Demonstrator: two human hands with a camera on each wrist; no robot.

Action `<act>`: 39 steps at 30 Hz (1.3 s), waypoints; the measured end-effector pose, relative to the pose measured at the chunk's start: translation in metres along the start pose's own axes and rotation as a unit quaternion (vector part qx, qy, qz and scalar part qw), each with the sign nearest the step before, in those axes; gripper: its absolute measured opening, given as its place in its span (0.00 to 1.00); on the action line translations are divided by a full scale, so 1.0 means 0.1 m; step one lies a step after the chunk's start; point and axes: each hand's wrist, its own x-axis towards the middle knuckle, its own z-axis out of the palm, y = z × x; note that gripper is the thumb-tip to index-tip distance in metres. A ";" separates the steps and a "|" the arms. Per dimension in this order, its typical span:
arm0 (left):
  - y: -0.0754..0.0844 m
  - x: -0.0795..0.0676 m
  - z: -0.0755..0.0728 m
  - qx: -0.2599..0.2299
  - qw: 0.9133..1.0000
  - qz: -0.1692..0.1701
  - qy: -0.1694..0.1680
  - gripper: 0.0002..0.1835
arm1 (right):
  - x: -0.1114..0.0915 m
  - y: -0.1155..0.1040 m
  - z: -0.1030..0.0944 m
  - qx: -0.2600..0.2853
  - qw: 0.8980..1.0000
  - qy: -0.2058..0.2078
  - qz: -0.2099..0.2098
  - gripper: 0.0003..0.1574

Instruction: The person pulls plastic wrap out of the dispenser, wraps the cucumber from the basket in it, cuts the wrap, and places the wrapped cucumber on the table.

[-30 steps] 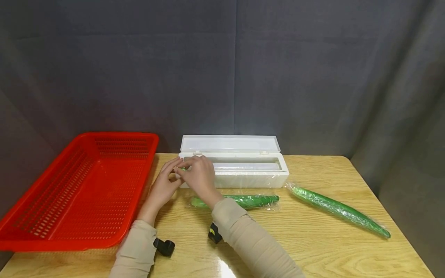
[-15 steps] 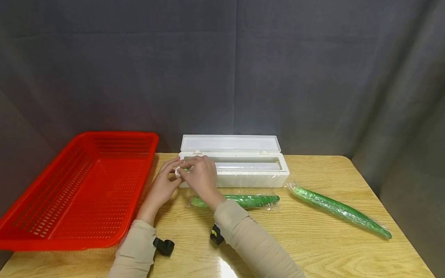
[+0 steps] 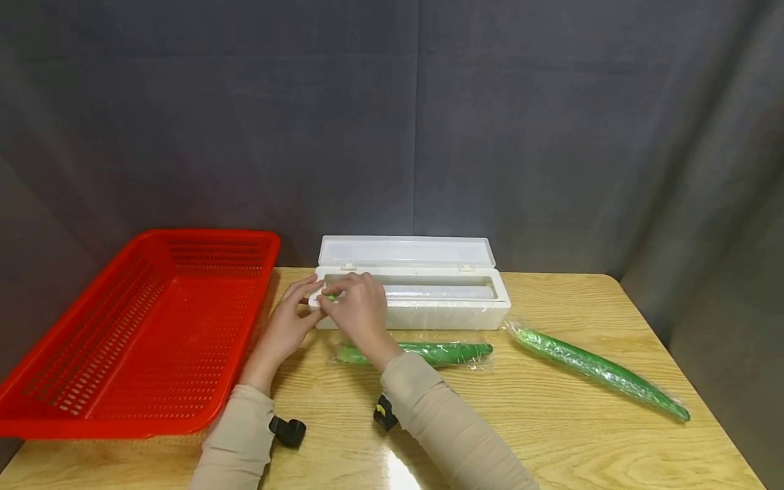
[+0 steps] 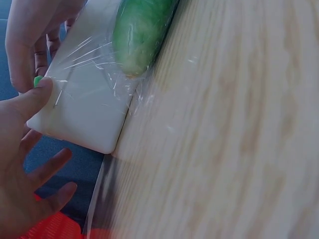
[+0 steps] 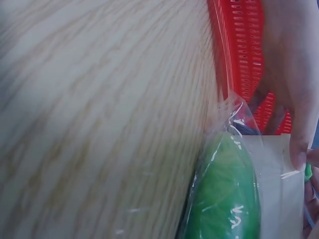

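A white cling film dispenser (image 3: 444, 316) stands on the table with its lid raised and a film roll (image 3: 441, 292) inside. My left hand (image 3: 286, 331) holds its left end, thumb at the front edge and other fingers spread in the left wrist view. With thumb and finger, my right hand (image 3: 358, 309) pinches a small green slider (image 3: 331, 297) on the dispenser's front rim, mostly covered by the fingers. Clear film hangs over the dispenser's front. In front lies a cucumber (image 3: 450, 353) in film, partly behind the right wrist.
A second film-wrapped cucumber (image 3: 597, 369) lies slantwise on the right of the wooden table (image 3: 582, 449). On the left stands a red plastic basket (image 3: 177, 340). A grey curtain (image 3: 520, 136) hangs close behind the dispenser.
My right hand has shifted slightly rightward along the dispenser's front rim with the green slider. The left hand stays at the left end, and the cucumbers lie where they were.
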 end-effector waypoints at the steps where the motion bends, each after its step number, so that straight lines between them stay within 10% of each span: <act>1: 0.00 0.00 0.00 0.002 1.000 -0.003 0.000 0.29 | 0.00 0.00 -0.01 0.000 1.000 -0.002 0.000 0.07; 39: 0.01 0.02 -0.01 0.009 1.000 -0.024 -0.005 0.32 | -0.06 0.24 -0.27 -0.011 0.999 -0.023 0.047 0.06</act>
